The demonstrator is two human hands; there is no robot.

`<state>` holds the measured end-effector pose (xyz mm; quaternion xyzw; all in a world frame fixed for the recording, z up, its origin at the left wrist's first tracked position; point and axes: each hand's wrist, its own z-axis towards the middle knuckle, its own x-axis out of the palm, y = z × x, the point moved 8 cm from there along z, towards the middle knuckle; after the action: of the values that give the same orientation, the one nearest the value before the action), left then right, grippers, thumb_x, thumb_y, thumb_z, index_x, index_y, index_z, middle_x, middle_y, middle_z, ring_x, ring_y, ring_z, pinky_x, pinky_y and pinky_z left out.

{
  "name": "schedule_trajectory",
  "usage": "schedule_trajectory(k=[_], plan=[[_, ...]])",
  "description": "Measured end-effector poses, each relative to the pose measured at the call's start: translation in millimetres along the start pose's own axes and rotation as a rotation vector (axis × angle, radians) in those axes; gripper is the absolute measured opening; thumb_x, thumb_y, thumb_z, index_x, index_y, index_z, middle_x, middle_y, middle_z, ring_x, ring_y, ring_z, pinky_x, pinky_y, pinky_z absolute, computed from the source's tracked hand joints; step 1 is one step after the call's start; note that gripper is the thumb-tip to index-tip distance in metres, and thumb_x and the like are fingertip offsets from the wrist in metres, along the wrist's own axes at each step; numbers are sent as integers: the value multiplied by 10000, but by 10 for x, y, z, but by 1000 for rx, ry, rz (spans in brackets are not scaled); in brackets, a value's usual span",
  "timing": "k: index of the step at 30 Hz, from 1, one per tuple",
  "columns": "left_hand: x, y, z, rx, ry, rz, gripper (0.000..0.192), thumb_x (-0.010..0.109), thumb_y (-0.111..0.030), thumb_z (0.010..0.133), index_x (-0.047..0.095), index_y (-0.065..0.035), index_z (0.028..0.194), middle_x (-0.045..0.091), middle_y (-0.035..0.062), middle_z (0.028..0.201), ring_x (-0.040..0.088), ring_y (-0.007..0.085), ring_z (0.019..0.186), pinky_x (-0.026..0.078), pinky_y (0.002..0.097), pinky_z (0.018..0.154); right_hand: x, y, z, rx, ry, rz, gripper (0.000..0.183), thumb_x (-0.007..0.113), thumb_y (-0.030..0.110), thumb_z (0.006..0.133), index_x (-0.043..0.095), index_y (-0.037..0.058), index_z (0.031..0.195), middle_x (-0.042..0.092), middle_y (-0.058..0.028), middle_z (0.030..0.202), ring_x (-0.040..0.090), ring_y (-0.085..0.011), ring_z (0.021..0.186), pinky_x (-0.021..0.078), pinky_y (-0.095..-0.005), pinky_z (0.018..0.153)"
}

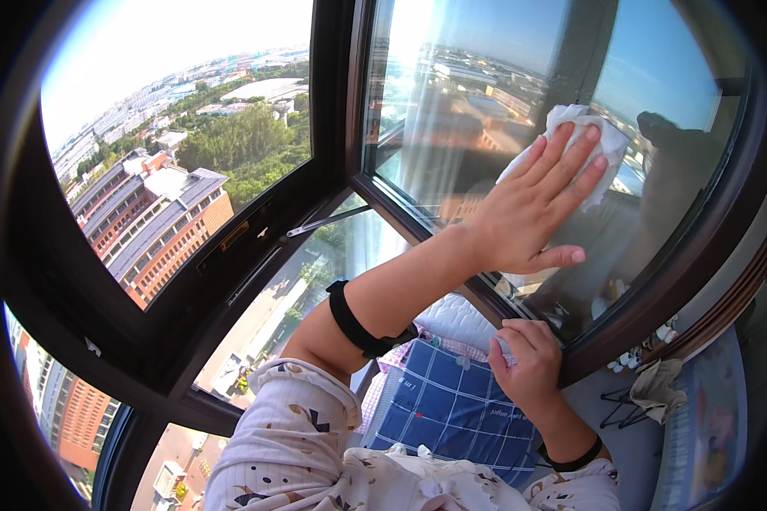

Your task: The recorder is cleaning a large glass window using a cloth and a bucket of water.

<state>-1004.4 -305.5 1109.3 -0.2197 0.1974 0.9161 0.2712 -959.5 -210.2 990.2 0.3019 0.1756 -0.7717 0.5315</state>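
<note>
My left hand (534, 191) presses a crumpled white cloth (613, 137) flat against the glass pane (460, 121) of a dark-framed window sash, with its fingers spread and thumb pointing right. Below it, my right hand (530, 361) is curled over the lower edge of the sash frame (607, 358). Something small and whitish shows between its thumb and fingers; what it is cannot be told. A black band sits around each of my arms. The sash stands swung inward, and the pane shows reflections of buildings and sky.
At left, a dark window frame (329, 96) surrounds an opening high above buildings and trees. A metal stay arm (326, 221) is near the lower frame. Below lie a blue checked fabric (447, 402) and white quilted bedding (463, 319). A folding stool (655, 389) stands at right.
</note>
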Motion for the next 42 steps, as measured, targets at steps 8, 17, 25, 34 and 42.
schedule_trajectory(k=[8,17,25,34,42], plan=[[-624,2001,-394,-741,-370,24,1051,276,-751,849,-4,59,1458,-50,273,1526,-83,387,1421,23,469,1151,5,2,29,-2,-4,96,121,705,73,718,631,8,790,625,-122,894,591,-302,804,497,-372,714],[-211,83,457,102,33,151,975,280,-719,865,-8,-26,1488,22,233,1544,-8,365,1432,116,500,1140,-39,-75,-23,15,24,81,144,709,90,717,630,10,807,627,-122,905,594,-300,821,502,-373,727],[-522,1455,16,-424,-255,172,912,358,-601,918,-30,6,1477,-37,248,1540,-82,378,1427,79,477,1144,-653,137,143,-182,-242,-154,282,668,184,792,616,7,1005,590,-185,1121,584,-323,999,474,-402,856],[224,-193,-284,43,160,31,965,368,-688,858,142,25,1468,76,284,1523,48,463,1409,101,517,1132,-1940,-785,597,225,-746,164,602,428,350,994,242,14,1457,353,-163,1447,364,-244,1312,262,-355,1084],[-558,-216,1039,125,-218,105,969,334,-746,838,111,-74,1499,47,223,1547,13,426,1421,83,535,1128,-1840,-645,611,112,-720,221,561,495,204,963,282,17,1446,387,-161,1409,416,-225,1253,313,-331,1053]])
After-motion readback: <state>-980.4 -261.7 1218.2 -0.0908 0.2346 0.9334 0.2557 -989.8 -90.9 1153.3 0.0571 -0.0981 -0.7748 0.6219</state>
